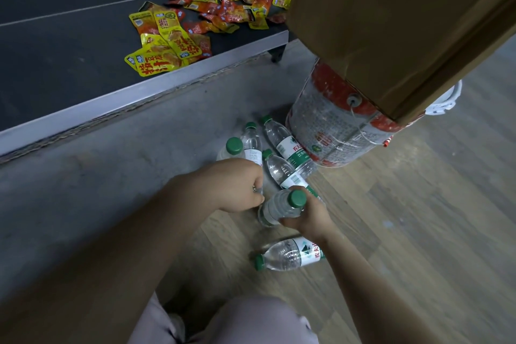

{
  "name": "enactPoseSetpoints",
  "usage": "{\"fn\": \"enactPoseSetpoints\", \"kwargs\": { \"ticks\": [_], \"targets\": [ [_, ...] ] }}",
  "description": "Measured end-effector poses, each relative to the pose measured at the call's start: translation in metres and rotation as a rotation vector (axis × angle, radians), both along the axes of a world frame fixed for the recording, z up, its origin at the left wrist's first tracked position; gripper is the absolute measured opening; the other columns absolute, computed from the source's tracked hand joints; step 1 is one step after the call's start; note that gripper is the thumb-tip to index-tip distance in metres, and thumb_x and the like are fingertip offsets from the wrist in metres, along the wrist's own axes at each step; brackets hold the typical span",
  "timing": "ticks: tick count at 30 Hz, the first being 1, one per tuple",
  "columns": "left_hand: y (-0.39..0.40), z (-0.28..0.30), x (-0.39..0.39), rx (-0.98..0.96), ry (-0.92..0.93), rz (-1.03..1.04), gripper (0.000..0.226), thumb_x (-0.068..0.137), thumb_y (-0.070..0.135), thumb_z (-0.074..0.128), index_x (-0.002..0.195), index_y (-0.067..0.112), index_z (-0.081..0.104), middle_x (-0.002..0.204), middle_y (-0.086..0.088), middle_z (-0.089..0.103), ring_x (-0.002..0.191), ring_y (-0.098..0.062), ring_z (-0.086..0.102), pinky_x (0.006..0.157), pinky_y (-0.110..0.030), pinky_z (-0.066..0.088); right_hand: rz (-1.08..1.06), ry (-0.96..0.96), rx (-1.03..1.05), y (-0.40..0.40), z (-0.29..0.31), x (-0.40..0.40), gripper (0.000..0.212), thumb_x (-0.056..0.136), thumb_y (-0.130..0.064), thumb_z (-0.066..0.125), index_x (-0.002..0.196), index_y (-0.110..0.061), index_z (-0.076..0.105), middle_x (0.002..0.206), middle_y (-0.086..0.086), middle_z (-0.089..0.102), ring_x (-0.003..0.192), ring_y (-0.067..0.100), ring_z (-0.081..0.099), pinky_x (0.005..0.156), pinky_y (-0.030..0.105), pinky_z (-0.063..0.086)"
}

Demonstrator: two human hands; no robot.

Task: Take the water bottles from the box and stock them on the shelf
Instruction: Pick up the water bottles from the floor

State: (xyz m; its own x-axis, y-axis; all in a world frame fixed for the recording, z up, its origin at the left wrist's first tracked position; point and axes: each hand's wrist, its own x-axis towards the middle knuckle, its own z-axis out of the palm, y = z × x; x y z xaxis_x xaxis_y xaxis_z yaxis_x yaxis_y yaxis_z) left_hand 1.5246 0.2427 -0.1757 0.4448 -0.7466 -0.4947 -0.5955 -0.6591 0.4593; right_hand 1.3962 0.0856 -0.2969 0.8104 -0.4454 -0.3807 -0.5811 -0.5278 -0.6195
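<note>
On the left, the shelf (83,64) holds only snack packets (167,47). The left hand (237,187) curls around an upright water bottle (234,146) on the floor; the right hand (307,218) grips another bottle (279,207). Loose bottles (284,145) lie beside the paint bucket (329,126) and could roll if nudged. The cardboard box (391,22) looms on the right.

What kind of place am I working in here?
Probably a small shop or its stockroom. A low dark shelf carries a heap of snack packets, water bottles lie on the floor, and a cardboard box sits on a paint bucket.
</note>
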Motion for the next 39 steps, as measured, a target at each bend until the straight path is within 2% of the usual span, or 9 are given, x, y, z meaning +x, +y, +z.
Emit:
{"fn": "enactPoseSetpoints", "kwargs": {
  "ticks": [5, 8, 14, 16, 18, 22, 29, 34, 39],
  "targets": [
    [0.001, -0.002, 0.002, 0.005, 0.027, -0.012, 0.027, 0.089, 0.032, 0.057, 0.113, 0.02, 0.059, 0.104, 0.005, 0.059, 0.095, -0.012, 0.053, 0.077, -0.02, 0.039, -0.03, 0.007, -0.013, 0.001, -0.003, 0.002, 0.056, 0.064, -0.015, 0.082, 0.113, -0.016, 0.055, 0.107, -0.004, 0.059, 0.096, 0.011, 0.052, 0.084, 0.023, 0.041],
    [0.001, -0.002, 0.003, -0.013, 0.068, -0.01, 0.028, 0.09, 0.034, 0.056, 0.115, 0.021, 0.057, 0.11, 0.004, 0.06, 0.089, -0.009, 0.048, 0.075, -0.019, 0.036, -0.102, -0.001, -0.012, 0.002, -0.002, 0.0, 0.052, 0.061, -0.017, 0.083, 0.107, -0.016, 0.058, 0.101, -0.004, 0.063, 0.095, 0.017, 0.06, 0.08, 0.029, 0.047],
    [0.004, 0.003, 0.006, -0.075, 0.102, 0.049, 0.031, 0.091, 0.034, 0.055, 0.119, 0.021, 0.055, 0.104, 0.008, 0.06, 0.086, -0.006, 0.049, 0.073, -0.017, 0.034, -0.173, -0.05, 0.021, 0.0, 0.029, -0.003, 0.047, 0.062, -0.012, 0.083, 0.098, -0.022, 0.056, 0.091, -0.01, 0.062, 0.085, 0.011, 0.06, 0.07, 0.017, 0.042],
    [0.004, 0.01, 0.008, -0.087, 0.089, 0.069, 0.03, 0.091, 0.035, 0.055, 0.117, 0.022, 0.056, 0.1, 0.01, 0.059, 0.088, -0.008, 0.052, 0.073, -0.019, 0.036, -0.186, -0.075, 0.045, -0.002, 0.049, 0.0, 0.051, 0.061, -0.01, 0.084, 0.1, -0.023, 0.053, 0.091, -0.013, 0.06, 0.084, 0.008, 0.058, 0.071, 0.013, 0.044],
    [0.005, 0.019, 0.011, -0.094, 0.094, 0.093, 0.029, 0.089, 0.036, 0.056, 0.115, 0.023, 0.056, 0.104, 0.009, 0.061, 0.093, -0.011, 0.057, 0.077, -0.022, 0.042, -0.186, -0.093, 0.04, -0.003, 0.069, 0.003, 0.054, 0.06, -0.012, 0.085, 0.102, -0.024, 0.053, 0.094, -0.013, 0.061, 0.087, 0.01, 0.06, 0.078, 0.022, 0.048],
    [0.011, 0.051, 0.019, -0.108, 0.072, 0.132, 0.033, 0.087, 0.034, 0.059, 0.118, 0.023, 0.055, 0.112, 0.003, 0.062, 0.102, -0.017, 0.058, 0.09, -0.034, 0.048, -0.182, -0.152, 0.044, 0.003, 0.117, 0.014, 0.052, 0.06, -0.01, 0.084, 0.09, -0.035, 0.051, 0.089, -0.02, 0.061, 0.082, -0.002, 0.059, 0.069, 0.018, 0.048],
    [0.033, 0.125, 0.034, -0.117, 0.046, 0.253, 0.044, 0.083, 0.026, 0.064, 0.125, 0.022, 0.05, 0.119, -0.001, 0.06, 0.109, -0.021, 0.057, 0.092, -0.035, 0.047, -0.223, -0.223, 0.097, 0.031, 0.209, 0.036, 0.05, 0.048, -0.031, 0.08, 0.092, -0.03, 0.055, 0.091, -0.003, 0.069, 0.082, 0.017, 0.067, 0.074, 0.043, 0.055],
    [0.054, 0.182, 0.047, -0.075, 0.023, 0.363, 0.05, 0.084, 0.02, 0.064, 0.13, 0.019, 0.045, 0.127, -0.003, 0.056, 0.116, -0.023, 0.053, 0.095, -0.035, 0.045, -0.191, -0.274, 0.087, 0.059, 0.286, 0.058, 0.05, 0.047, -0.034, 0.077, 0.091, -0.019, 0.058, 0.086, 0.003, 0.067, 0.076, 0.021, 0.065, 0.067, 0.044, 0.054],
    [0.078, 0.242, 0.053, -0.061, 0.022, 0.409, 0.042, 0.083, 0.016, 0.06, 0.125, 0.018, 0.054, 0.132, -0.003, 0.054, 0.123, -0.024, 0.048, 0.1, -0.035, 0.042, -0.158, -0.302, 0.116, 0.087, 0.363, 0.075, 0.048, 0.049, -0.032, 0.077, 0.09, -0.014, 0.058, 0.084, 0.003, 0.067, 0.075, 0.017, 0.065, 0.068, 0.044, 0.053]
  ]
}}
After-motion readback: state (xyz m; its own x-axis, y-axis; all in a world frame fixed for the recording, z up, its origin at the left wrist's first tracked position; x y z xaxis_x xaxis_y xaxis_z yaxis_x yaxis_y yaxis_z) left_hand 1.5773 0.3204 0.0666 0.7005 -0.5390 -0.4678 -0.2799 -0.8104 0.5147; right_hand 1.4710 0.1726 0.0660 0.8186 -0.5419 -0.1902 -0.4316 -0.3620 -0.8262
